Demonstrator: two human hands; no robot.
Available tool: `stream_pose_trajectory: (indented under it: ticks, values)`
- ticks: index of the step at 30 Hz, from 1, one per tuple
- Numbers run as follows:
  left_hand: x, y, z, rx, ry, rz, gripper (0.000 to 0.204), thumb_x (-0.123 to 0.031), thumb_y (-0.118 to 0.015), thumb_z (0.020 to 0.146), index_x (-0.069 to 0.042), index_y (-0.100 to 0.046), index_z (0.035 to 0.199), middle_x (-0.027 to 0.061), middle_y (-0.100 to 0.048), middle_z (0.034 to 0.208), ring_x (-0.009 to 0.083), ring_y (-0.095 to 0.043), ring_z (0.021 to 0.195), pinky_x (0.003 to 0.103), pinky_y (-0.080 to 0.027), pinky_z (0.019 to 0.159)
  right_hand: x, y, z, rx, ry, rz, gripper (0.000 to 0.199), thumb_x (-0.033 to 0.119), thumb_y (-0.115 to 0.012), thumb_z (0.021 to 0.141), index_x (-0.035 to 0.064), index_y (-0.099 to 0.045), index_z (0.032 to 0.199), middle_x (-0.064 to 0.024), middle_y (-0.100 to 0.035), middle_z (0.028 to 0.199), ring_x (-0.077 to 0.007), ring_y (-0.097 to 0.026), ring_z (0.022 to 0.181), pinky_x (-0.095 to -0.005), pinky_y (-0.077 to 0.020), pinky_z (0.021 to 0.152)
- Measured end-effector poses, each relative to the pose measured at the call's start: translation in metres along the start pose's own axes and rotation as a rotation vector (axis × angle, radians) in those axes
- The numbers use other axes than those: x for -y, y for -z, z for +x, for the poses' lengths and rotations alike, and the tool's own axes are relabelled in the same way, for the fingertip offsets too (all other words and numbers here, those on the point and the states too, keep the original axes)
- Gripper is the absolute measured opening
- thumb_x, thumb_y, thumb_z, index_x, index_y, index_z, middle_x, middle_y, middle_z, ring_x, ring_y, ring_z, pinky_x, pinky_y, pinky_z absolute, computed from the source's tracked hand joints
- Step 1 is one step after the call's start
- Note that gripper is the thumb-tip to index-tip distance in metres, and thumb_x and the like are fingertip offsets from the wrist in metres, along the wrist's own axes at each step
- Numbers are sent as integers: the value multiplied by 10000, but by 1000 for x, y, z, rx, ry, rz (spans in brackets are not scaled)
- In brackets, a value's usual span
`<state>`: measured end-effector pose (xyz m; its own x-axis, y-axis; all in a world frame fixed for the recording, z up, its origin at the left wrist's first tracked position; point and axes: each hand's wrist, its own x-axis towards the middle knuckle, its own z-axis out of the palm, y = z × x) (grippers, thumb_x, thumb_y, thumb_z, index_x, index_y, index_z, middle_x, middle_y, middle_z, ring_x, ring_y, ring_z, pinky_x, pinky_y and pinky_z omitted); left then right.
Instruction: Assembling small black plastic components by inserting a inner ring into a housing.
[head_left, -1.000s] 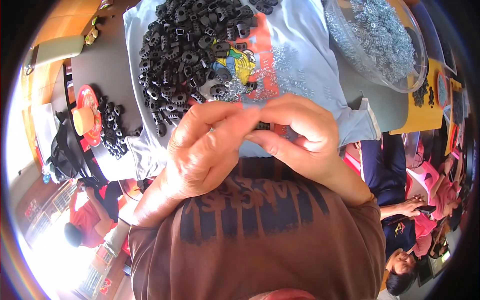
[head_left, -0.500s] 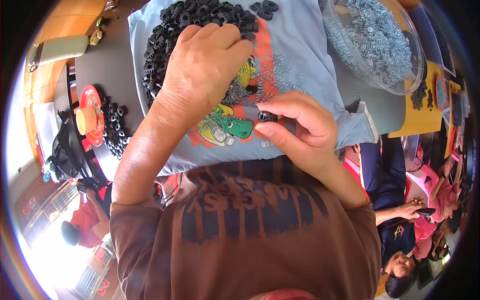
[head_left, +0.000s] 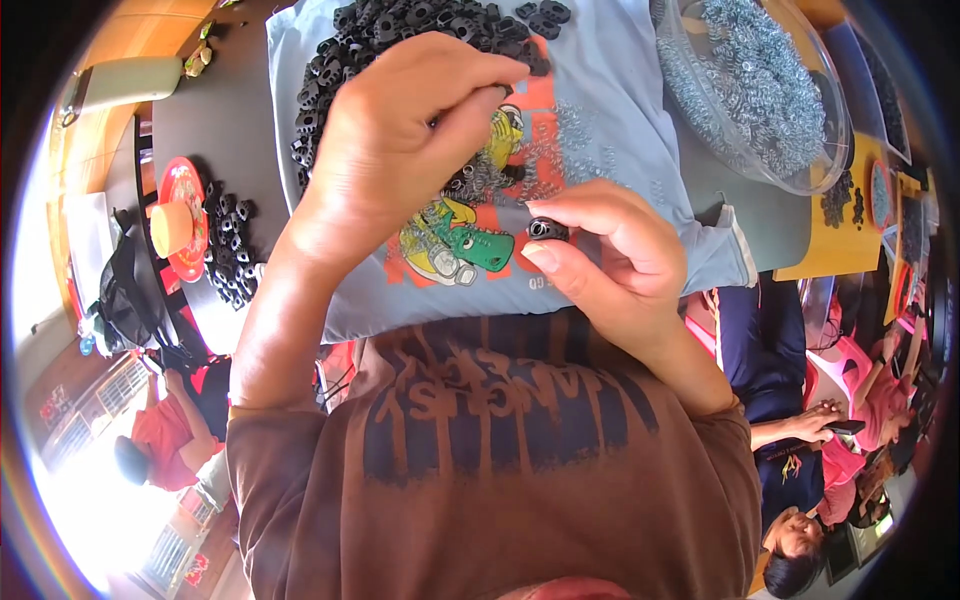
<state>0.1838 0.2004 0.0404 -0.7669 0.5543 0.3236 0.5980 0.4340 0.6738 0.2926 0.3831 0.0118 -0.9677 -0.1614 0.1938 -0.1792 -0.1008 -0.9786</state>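
Note:
My right hand (head_left: 625, 262) pinches a black plastic cord-lock body (head_left: 550, 229) between thumb and forefinger. Its open end faces left, and a ring of metal spring shows inside. My left hand (head_left: 395, 135) is closed, with thumb and forefinger pressed together on a small black plastic piece (head_left: 506, 90), mostly hidden by the fingers. It hovers at the edge of a heap of black cord-lock parts (head_left: 325, 75). Small metal springs (head_left: 575, 140) lie scattered on the light blue printed cloth (head_left: 635, 120) between and beyond my hands.
A clear round tub (head_left: 838, 165) full of springs stands at the far right. On the left are a red plate (head_left: 170, 185) with an orange cup (head_left: 171, 230), and a cluster of black parts (head_left: 232, 250). A person holding a phone (head_left: 847, 427) sits to the right.
My left hand has lifted from the black heap and turned, now showing a small black piece in its pinch. My right hand still holds the cord-lock body, nearly in place.

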Motion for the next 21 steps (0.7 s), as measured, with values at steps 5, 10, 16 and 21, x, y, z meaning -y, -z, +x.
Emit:
stream_pose_trajectory:
  ticks: [5,10,16,21]
  values:
    - [-36,12,-26,-64,561,-823,223,-63,-576,914,41,-654,1095,56,-641,843,60,-467,626,205,-392,591,3,-5,5,-39,8,91,266,-36,-720,816,-30,-664,1076,-107,-657,951,-128,-630,768,-248,-495,643]
    - [-48,8,-45,-37,593,-1044,213,-73,-599,927,15,-643,1116,55,-644,915,65,-504,706,215,-427,654,7,-2,6,75,28,58,265,-81,-670,847,-87,-609,1105,-133,-626,998,-164,-627,862,-277,-523,715]
    - [-47,5,-60,-88,523,-1145,180,-64,-610,956,-8,-644,1123,2,-642,959,54,-570,876,212,-463,799,10,-8,5,83,-15,135,242,-75,-671,849,-93,-617,1084,-150,-634,1015,-186,-654,850,-273,-520,707]
    - [-52,6,-65,-140,467,-1101,168,-57,-601,959,-12,-640,1116,6,-631,1000,61,-568,907,226,-462,825,13,-12,5,37,-57,167,243,-62,-678,850,-95,-624,1085,-150,-645,997,-185,-659,843,-264,-508,701]
